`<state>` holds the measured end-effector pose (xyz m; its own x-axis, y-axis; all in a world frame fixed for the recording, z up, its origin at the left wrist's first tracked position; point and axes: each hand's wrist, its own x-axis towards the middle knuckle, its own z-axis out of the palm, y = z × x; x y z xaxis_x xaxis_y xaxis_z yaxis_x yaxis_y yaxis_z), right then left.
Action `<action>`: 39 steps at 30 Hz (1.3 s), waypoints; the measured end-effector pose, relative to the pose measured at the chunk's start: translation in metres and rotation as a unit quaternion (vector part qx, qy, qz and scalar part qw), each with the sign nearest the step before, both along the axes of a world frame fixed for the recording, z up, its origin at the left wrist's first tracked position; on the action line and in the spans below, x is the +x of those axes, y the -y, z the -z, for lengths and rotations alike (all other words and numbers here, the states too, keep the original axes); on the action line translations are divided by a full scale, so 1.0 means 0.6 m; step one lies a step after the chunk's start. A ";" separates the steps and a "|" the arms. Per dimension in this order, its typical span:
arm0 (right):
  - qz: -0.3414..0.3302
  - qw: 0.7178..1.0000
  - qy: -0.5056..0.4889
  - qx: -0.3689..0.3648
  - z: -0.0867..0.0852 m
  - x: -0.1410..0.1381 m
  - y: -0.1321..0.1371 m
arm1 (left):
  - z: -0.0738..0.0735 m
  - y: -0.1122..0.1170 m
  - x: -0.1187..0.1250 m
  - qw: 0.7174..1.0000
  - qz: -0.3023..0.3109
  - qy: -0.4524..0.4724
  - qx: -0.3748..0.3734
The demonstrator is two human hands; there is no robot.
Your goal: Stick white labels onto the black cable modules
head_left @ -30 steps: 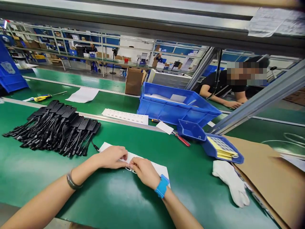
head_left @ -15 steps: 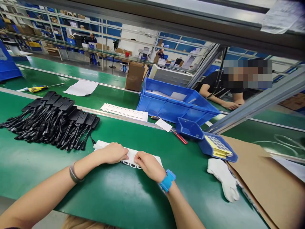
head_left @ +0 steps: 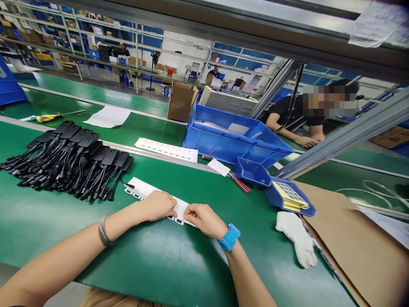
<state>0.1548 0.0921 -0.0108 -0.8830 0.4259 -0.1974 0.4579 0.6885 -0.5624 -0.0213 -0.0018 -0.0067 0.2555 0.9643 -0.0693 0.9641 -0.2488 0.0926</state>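
Observation:
A long white strip [head_left: 143, 187] with a row of dark rectangular windows along its near edge lies slantwise on the green bench in front of me. My left hand [head_left: 159, 205] has its fingers curled down on the middle of the strip. Just to the right, my right hand [head_left: 204, 218] pinches the strip near its right end, thumb and fingers together. My fingers hide part of the windows. At the strip's left end sits the tip of a black cable [head_left: 129, 186], which comes from a heap of black cabled modules [head_left: 79, 157].
Beyond the rail lies another white strip [head_left: 166, 149]. A large blue bin [head_left: 236, 138], small blue bins [head_left: 254, 172], a red-handled screwdriver [head_left: 241, 185], a white glove [head_left: 297, 238] and cardboard [head_left: 358, 238] are to the right. A co-worker's hands [head_left: 308, 140] rest farther back.
The strip has turned, its left end now higher and showing more windows. My right hand has shifted slightly right, staying close to the left one.

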 end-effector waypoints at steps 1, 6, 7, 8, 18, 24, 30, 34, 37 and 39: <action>0.001 1.000 0.004 -0.002 -0.002 0.004 -0.003 | 0.001 0.001 0.000 1.000 -0.003 0.000 0.002; -0.026 0.999 -0.009 -0.024 -0.008 0.014 -0.009 | 0.007 0.007 -0.001 1.000 -0.011 0.005 0.005; -0.026 0.999 -0.005 -0.023 -0.009 0.013 -0.008 | 0.008 0.008 -0.001 1.000 -0.013 0.008 0.004; -0.019 1.000 0.000 -0.014 -0.009 0.012 -0.007 | 0.009 0.009 0.000 1.000 -0.015 0.010 0.003; 0.013 1.000 -0.008 -0.017 -0.005 0.022 -0.039 | 0.006 -0.027 0.016 1.000 -0.018 0.002 -0.019; 0.030 0.999 0.000 -0.014 -0.007 0.033 -0.062 | -0.001 -0.046 0.011 0.999 -0.017 -0.012 -0.035; 0.062 0.996 -0.025 0.060 -0.011 0.021 -0.060 | -0.003 -0.044 0.009 0.999 -0.040 -0.014 -0.028; 0.036 0.996 -0.023 0.076 -0.013 0.020 -0.069 | -0.005 -0.053 0.007 0.998 -0.060 -0.003 -0.028; 0.049 0.994 -0.013 0.098 -0.012 0.013 -0.076 | -0.016 -0.058 0.002 0.997 -0.063 0.014 -0.037; 0.049 0.993 -0.002 0.103 -0.014 0.008 -0.080 | -0.023 -0.058 -0.006 0.998 -0.049 0.033 -0.034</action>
